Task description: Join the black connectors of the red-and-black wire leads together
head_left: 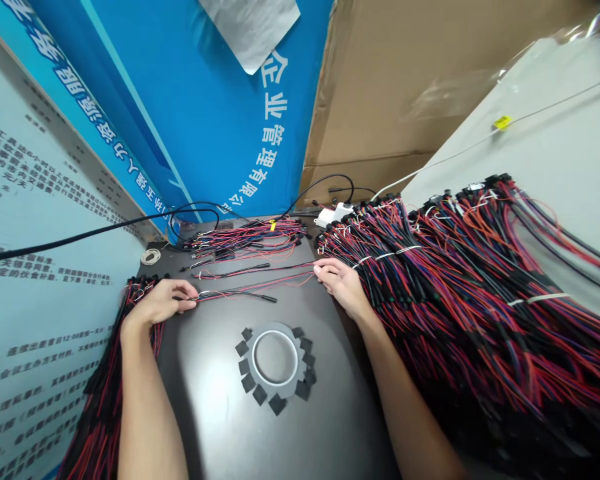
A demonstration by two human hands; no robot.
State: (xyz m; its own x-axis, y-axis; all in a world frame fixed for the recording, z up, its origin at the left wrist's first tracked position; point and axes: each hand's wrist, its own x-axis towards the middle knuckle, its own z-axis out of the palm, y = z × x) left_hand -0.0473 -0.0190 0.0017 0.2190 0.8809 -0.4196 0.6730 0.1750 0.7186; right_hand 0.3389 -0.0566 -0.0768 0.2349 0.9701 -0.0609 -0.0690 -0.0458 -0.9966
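A wire harness with thin red and black wires and a black sleeved lead stretches across the upper grey table. My left hand pinches its left end between thumb and fingers. The right end of its thin wires is between the closed fingertips of my right hand. Just behind it lies a second wire harness, whose red wires also run toward my right fingertips; whether they are gripped too I cannot tell. Nearer to me, a grey ring lies flat with black tape pieces stuck around its edge.
Several harnesses lie in a pile at the table's back. Large tied bundles fill the right side, and another bundle hangs at the left edge. A white cord coil sits back left. Blue printed panels and cardboard stand behind.
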